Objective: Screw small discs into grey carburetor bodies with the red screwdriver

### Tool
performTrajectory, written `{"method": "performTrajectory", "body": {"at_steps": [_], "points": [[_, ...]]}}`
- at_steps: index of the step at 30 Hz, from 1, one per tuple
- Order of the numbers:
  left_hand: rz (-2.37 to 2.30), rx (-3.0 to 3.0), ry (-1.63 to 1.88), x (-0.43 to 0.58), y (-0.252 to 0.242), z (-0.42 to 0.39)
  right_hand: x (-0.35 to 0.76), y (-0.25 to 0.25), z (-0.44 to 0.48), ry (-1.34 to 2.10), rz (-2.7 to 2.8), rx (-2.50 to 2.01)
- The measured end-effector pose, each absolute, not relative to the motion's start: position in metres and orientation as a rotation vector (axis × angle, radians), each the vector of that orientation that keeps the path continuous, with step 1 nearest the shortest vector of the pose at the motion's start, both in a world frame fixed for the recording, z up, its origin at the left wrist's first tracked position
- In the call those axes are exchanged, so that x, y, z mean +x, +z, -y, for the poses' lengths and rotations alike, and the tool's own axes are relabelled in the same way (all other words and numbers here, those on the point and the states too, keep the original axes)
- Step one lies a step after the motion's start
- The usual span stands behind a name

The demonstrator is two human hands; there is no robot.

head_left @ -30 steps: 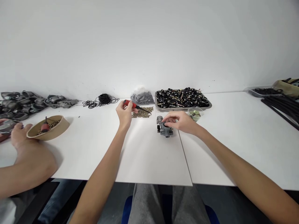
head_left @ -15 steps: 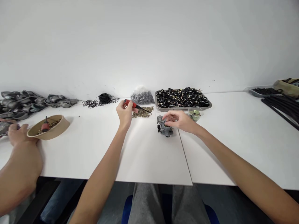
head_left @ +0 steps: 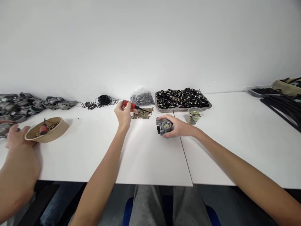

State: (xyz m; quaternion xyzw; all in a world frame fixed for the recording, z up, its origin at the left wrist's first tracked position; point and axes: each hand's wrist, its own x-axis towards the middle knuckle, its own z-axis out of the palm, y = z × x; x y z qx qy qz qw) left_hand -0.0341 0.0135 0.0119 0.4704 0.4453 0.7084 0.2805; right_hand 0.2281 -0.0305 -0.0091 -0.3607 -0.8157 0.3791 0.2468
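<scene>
Right hand (head_left: pixel 179 127) wrapped round a small grey carburetor body (head_left: pixel 164 126), fingers curled over the far side, thumb on the near side. The part sits on the white table (head_left: pixel 150 157), just left of the panel seam, round bore facing the camera. Left hand (head_left: pixel 123 113) pinches the red handle of a screwdriver (head_left: pixel 131 105) between thumb and fingertips, dark shaft slanting down to the right, tip over the loose pile of brass screws (head_left: pixel 142 114). Can't tell if the tip touches one, too small

Read: fastener pick-up stage, body staged and steadied, nothing being driven yet. A next move calls for one screw singled out of the pile and the body kept from rocking on its uneven cast base

Materials: body is dull cast metal, lumpy with bosses; screws tiny, yellow-gold, shiny. Behind: steel tray (head_left: pixel 183 109) heaped with glossy black parts, clear plastic cup (head_left: pixel 194 115) of flat discs, bag of grey bits (head_left: pixel 142 98), black O-rings (head_left: pixel 103 101). Far left, a co-worker's hand (head_left: pixel 16 136) by a brown paper bowl (head_left: pixel 47 130)
</scene>
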Motion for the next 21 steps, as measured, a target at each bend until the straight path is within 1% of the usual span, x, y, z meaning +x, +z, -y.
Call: {"method": "performTrajectory", "body": {"at_steps": [3,6,14,18,21], "points": [[-1.168,1.238,1.910,-0.035,0.013,-0.014,0.228,-0.006,0.033,0.885,2.237,-1.042],[-1.136,1.208,1.913,-0.037,0.015,-0.014,0.229,0.000,0.040,0.894,2.252,-1.099],[-1.168,1.176,1.904,-0.036,0.011,-0.015,0.230,0.012,0.073,1.090,2.380,-1.097],[-1.249,1.200,1.910,-0.039,0.005,-0.017,0.235,0.023,0.066,1.220,2.433,-1.097],[-1.262,1.198,1.939,-0.041,0.004,-0.019,0.238,0.028,0.051,1.351,2.467,-0.982]]}}
